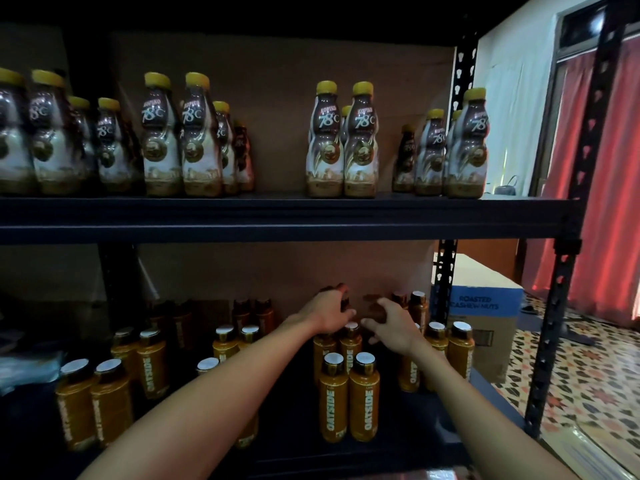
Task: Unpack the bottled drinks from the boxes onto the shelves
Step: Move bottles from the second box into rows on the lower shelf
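Observation:
Orange Oatside bottles with white-topped caps stand in paired rows on the lower shelf. Both my arms reach deep into this shelf. My left hand is closed around the top of a dark-capped bottle at the back of the middle row. Just to its right, my right hand hovers with its fingers spread and curled above the bottles, holding nothing. Kopiko 78°C coffee bottles with yellow caps stand in groups on the upper shelf.
A black metal post frames the shelf's right front corner. Behind it on the right stands a cardboard box marked roasted cashew nuts, on a patterned tile floor. Red curtains hang at far right.

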Demonstrator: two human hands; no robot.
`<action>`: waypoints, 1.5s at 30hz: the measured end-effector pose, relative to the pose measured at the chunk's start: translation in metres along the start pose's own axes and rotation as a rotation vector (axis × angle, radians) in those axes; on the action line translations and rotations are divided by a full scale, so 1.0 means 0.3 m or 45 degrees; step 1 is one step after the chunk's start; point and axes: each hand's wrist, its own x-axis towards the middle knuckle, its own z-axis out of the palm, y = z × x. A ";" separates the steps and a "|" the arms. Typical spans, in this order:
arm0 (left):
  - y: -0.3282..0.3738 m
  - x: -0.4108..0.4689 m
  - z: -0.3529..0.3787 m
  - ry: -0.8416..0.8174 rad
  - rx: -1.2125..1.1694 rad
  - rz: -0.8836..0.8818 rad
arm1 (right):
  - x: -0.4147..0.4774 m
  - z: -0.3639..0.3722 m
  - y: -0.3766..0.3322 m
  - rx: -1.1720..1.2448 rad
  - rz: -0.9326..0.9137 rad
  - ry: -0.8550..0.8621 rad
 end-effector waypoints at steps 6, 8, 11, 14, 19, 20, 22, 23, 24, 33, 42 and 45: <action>0.073 -0.027 0.027 -0.039 -0.055 0.075 | -0.050 -0.055 -0.016 -0.077 0.000 -0.013; 0.102 -0.033 0.041 -0.070 -0.074 0.078 | -0.065 -0.072 -0.007 -0.098 0.016 -0.021; 0.145 -0.033 0.071 -0.078 -0.022 0.095 | -0.090 -0.110 0.014 -0.084 0.058 -0.026; 0.190 -0.021 0.111 -0.101 0.016 0.104 | -0.123 -0.167 0.047 -0.077 0.098 0.004; 0.266 0.031 0.194 -0.123 0.065 0.128 | -0.163 -0.252 0.155 -0.054 0.128 0.099; 0.283 0.047 0.212 -0.135 0.072 0.125 | -0.169 -0.266 0.179 -0.034 0.143 0.109; 0.317 0.083 0.247 -0.159 0.075 0.115 | -0.175 -0.290 0.219 -0.005 0.143 0.127; 0.329 0.102 0.264 -0.164 0.079 0.114 | -0.176 -0.300 0.237 0.015 0.137 0.135; 0.340 0.121 0.280 -0.172 0.089 0.109 | -0.174 -0.307 0.253 0.039 0.134 0.142; 0.354 0.221 0.349 -0.186 0.228 0.042 | -0.170 -0.346 0.361 0.040 0.111 0.109; 0.412 0.169 0.300 -0.466 0.155 0.196 | -0.231 -0.366 0.379 -0.022 0.104 -0.147; 0.456 0.150 0.312 -0.505 0.194 0.224 | -0.239 -0.388 0.373 -0.048 0.111 -0.231</action>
